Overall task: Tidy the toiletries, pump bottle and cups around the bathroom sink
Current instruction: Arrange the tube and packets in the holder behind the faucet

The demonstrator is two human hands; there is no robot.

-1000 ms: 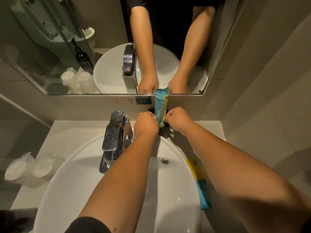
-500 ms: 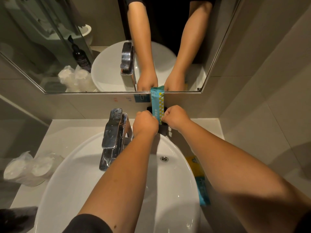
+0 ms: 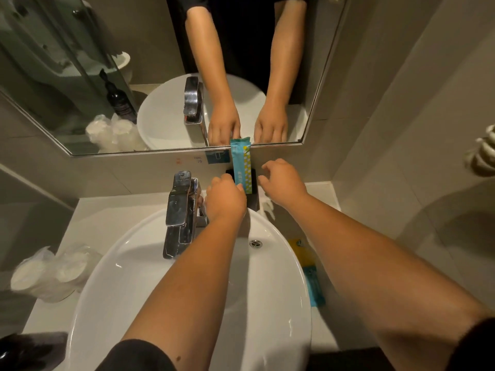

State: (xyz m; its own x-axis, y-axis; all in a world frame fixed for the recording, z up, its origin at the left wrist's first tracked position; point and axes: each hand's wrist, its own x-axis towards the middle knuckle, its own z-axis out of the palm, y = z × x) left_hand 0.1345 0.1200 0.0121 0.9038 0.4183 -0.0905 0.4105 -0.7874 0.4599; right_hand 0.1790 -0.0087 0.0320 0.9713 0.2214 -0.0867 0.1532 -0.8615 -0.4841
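Observation:
A teal and yellow toiletry packet (image 3: 242, 167) stands upright in a small black holder (image 3: 253, 196) against the wall under the mirror. My left hand (image 3: 225, 198) is curled at the packet's lower left edge, fingertips on it. My right hand (image 3: 284, 183) hovers just right of the holder, fingers apart and off the packet. A second yellow and teal packet (image 3: 308, 269) lies flat on the counter, right of the basin. Plastic-wrapped cups (image 3: 48, 274) sit on the counter at the left. The dark pump bottle (image 3: 117, 100) shows only as a reflection in the mirror.
A chrome faucet (image 3: 182, 210) stands right beside my left hand, over the white basin (image 3: 112, 277). Something white (image 3: 267, 207) lies by the holder. A dark blurred object (image 3: 26, 349) fills the lower left corner. The tiled wall closes the right side, with a white rack (image 3: 482, 153).
My right hand has let go of the packet and drawn back to the right with its fingers spread. The packet stays upright in the holder, and my left hand remains against it.

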